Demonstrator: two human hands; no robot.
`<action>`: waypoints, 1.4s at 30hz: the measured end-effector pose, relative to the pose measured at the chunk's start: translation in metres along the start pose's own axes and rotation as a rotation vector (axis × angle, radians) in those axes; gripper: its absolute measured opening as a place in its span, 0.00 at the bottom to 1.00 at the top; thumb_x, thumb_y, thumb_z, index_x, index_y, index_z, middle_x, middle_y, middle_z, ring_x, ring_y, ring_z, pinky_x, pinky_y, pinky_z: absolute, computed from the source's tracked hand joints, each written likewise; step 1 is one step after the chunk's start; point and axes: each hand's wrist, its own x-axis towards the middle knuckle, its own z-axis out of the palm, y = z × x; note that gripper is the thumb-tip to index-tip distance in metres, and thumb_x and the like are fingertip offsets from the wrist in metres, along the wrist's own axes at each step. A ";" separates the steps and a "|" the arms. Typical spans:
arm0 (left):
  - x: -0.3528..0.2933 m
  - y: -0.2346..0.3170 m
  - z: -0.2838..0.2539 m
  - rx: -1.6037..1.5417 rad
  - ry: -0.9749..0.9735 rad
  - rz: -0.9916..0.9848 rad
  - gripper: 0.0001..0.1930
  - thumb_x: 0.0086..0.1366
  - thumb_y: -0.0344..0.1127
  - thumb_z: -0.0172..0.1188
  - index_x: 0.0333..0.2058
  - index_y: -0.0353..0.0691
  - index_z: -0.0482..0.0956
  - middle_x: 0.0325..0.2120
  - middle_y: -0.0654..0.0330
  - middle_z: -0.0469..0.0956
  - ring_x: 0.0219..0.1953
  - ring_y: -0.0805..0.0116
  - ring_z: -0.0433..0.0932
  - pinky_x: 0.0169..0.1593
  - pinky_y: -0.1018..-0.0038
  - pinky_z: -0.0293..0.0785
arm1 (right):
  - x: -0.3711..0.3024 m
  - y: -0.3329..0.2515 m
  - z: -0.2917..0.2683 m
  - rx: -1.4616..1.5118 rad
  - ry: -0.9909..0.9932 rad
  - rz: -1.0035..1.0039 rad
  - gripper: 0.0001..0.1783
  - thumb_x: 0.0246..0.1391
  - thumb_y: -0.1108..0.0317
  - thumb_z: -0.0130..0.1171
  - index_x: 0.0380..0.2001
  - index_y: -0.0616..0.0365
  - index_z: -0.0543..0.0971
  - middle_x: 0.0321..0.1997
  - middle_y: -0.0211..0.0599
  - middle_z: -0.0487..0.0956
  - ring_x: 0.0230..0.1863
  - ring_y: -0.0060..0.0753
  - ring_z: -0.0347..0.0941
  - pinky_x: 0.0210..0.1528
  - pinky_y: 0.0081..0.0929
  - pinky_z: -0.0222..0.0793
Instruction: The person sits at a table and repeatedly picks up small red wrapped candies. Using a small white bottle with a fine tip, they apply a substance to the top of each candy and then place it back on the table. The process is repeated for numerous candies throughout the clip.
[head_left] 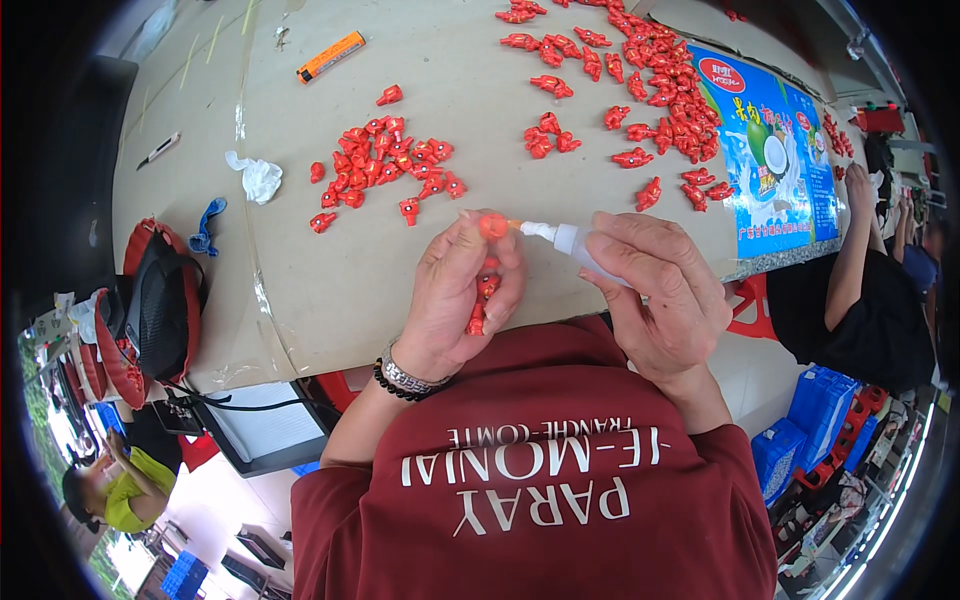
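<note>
- Plainly, the squeeze bottle is translucent white, its lumpy white neck narrowing to a thin orange tip.
- It is held over the near part of the table, its long axis running across the person at a slight slant: tip leftward and a little away, base rightward and toward the body.
- The right hand has thumb and fingers wrapped round the bottle.
- The left hand pinches a glossy red piece right at the tip; whether the two touch, or which way this rounded piece faces, I cannot tell.
- More red pieces sit in the left palm, in a row pointing roughly away from the body, partly hidden by curled fingers.
</note>
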 end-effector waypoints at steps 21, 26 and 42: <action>0.003 0.000 0.001 0.188 0.057 0.289 0.08 0.68 0.38 0.52 0.38 0.39 0.71 0.26 0.65 0.74 0.11 0.82 0.61 0.12 0.85 0.54 | -0.004 -0.009 -0.012 0.000 0.006 0.085 0.16 0.36 0.81 0.70 0.33 0.64 0.78 0.36 0.50 0.80 0.37 0.40 0.79 0.37 0.29 0.77; 0.002 -0.001 -0.002 0.174 0.045 0.288 0.08 0.68 0.36 0.53 0.40 0.39 0.70 0.32 0.64 0.77 0.11 0.83 0.61 0.12 0.85 0.53 | -0.004 -0.008 -0.011 0.000 0.005 0.075 0.17 0.35 0.82 0.70 0.33 0.64 0.78 0.36 0.50 0.80 0.37 0.41 0.79 0.37 0.30 0.77; -0.001 0.002 0.009 0.209 0.108 0.340 0.06 0.66 0.32 0.54 0.38 0.37 0.70 0.27 0.62 0.76 0.11 0.82 0.60 0.12 0.85 0.54 | -0.003 -0.009 -0.010 -0.009 0.005 0.058 0.16 0.35 0.83 0.69 0.32 0.65 0.78 0.36 0.50 0.80 0.37 0.41 0.79 0.37 0.30 0.77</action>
